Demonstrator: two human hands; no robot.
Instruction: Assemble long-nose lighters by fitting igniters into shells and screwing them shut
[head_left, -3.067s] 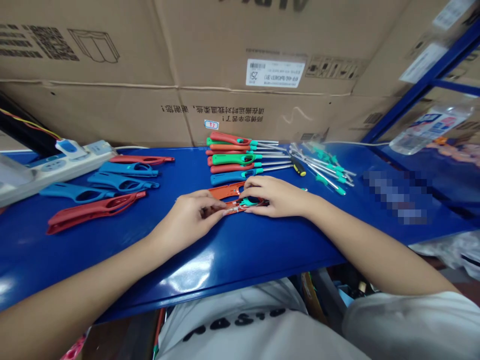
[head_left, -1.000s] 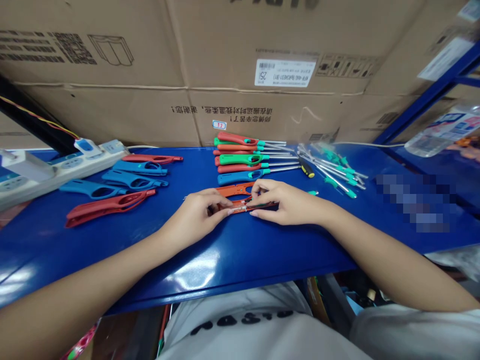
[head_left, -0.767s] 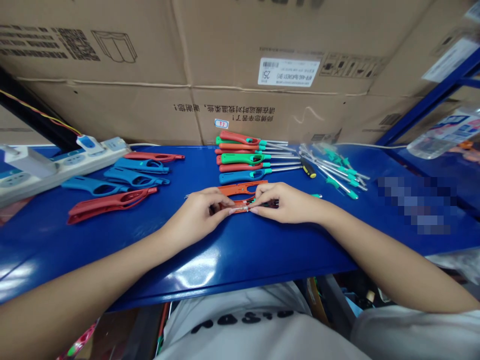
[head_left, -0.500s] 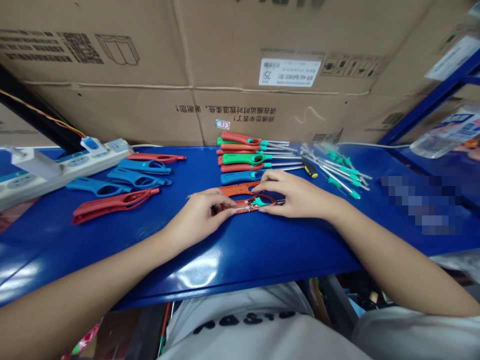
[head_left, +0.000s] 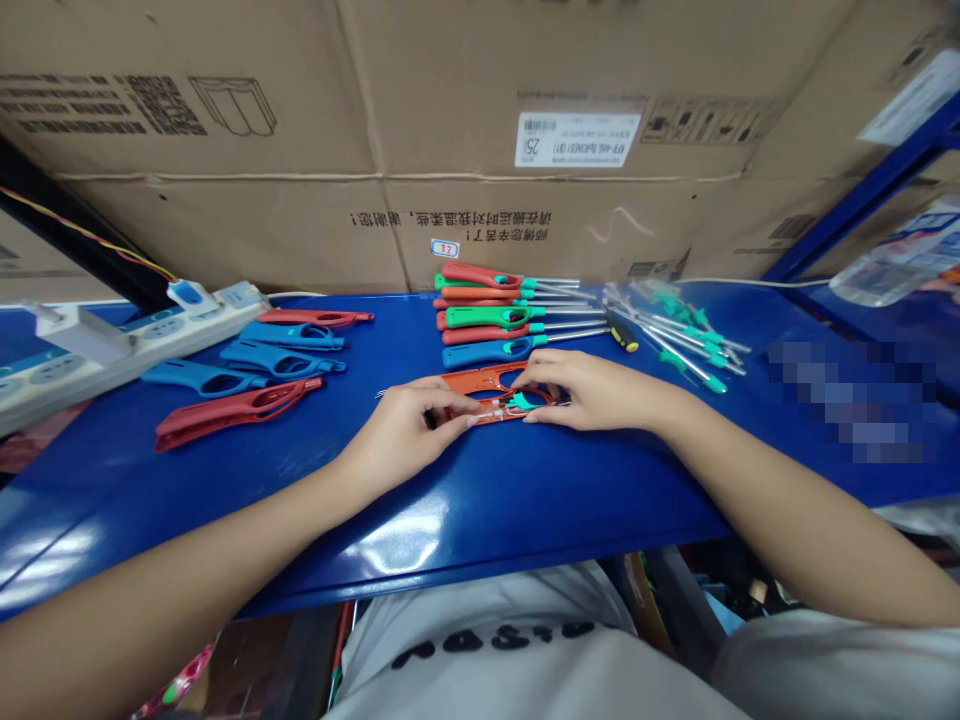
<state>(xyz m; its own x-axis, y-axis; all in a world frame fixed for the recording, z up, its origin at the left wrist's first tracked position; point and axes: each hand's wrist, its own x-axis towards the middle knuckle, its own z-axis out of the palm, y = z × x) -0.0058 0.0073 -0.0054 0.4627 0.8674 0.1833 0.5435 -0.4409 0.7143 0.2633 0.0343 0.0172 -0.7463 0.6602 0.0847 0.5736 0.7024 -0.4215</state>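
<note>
Between my hands lies an opened orange lighter casing half (head_left: 495,417) with small inner parts and a teal trigger piece (head_left: 519,402) in it. My left hand (head_left: 420,415) is closed on its left end, thumb and fingers pinching near the clear part. My right hand (head_left: 574,390) is closed round its right end, fingertips at the teal piece and the thin metal end. Just behind lies the other orange casing half (head_left: 480,379), partly covered by my right fingers. Both hands rest low over the blue table (head_left: 315,520).
Several assembled long lighters (head_left: 487,318) lie in a row behind my hands, with a screwdriver (head_left: 621,332) by their tips. Metal tubes with teal ends (head_left: 690,345) are heaped right. Blue and red casings (head_left: 240,405) lie left, near a power strip (head_left: 150,335). A cardboard box (head_left: 285,220) stands behind.
My right hand has shifted very slightly at the casing's right end. Both hands keep hold of the orange casing half; the view has moved a little.
</note>
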